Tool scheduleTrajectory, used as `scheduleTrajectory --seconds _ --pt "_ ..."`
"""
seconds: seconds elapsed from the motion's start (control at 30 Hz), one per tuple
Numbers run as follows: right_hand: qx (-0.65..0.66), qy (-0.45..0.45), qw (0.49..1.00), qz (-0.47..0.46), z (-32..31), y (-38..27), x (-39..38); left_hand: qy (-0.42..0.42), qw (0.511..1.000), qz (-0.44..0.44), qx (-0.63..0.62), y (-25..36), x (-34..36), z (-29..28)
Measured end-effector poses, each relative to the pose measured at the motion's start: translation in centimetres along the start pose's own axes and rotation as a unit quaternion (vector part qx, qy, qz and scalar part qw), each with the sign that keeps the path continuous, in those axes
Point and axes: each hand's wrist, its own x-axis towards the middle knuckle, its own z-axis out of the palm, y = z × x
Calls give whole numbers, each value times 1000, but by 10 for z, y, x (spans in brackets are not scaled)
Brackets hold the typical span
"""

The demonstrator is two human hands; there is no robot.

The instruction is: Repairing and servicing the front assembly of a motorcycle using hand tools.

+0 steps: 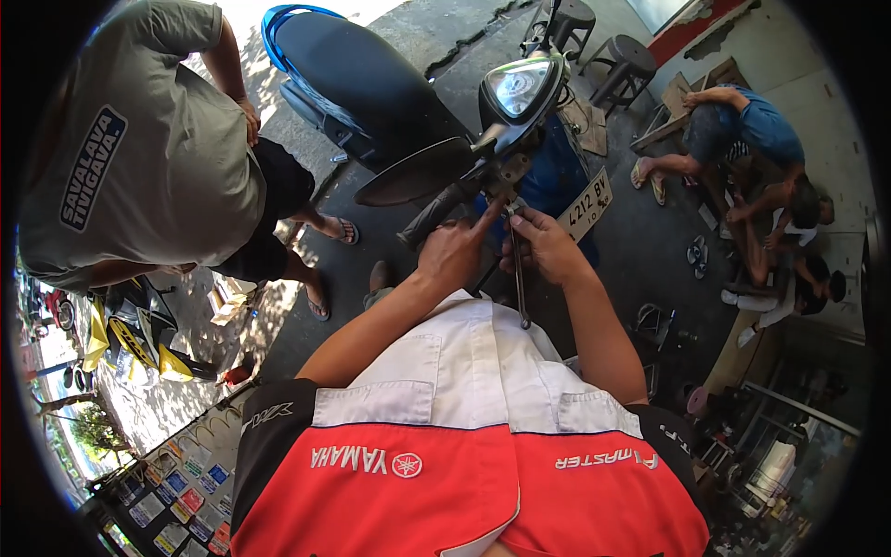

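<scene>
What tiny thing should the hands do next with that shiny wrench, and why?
Perhaps make sure the long silver metal wrench sits snugly before turning it. The right hand grips it near its upper end, and the left hand points a finger toward that end, at the front of the blue-and-black motorbike. I can't see how that end is seated.

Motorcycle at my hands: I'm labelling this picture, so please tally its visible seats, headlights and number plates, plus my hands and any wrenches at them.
Seat: 1
Headlight: 1
Number plate: 1
Left hand and right hand: 2
Wrench: 1
Total: 6
</scene>
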Motion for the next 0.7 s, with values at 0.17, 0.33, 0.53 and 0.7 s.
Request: scheduleTrajectory --seconds 0.17,0.33,0.53,0.7 --pt "-221 -66 972 -44 -29 -27 25 49 998 23 13 -6 -7 10" --pt "-601 28 603 -524 -41 -59 33 87 992 -43 -80 -13 -28 24" --pt "-444 182 837 -264 -1 -28 2 -25 805 -148 -574 -28 -36 44" --pt "-538 244 736 -331 24 -9 19 -88 517 -268 -808 -30 -21 51"
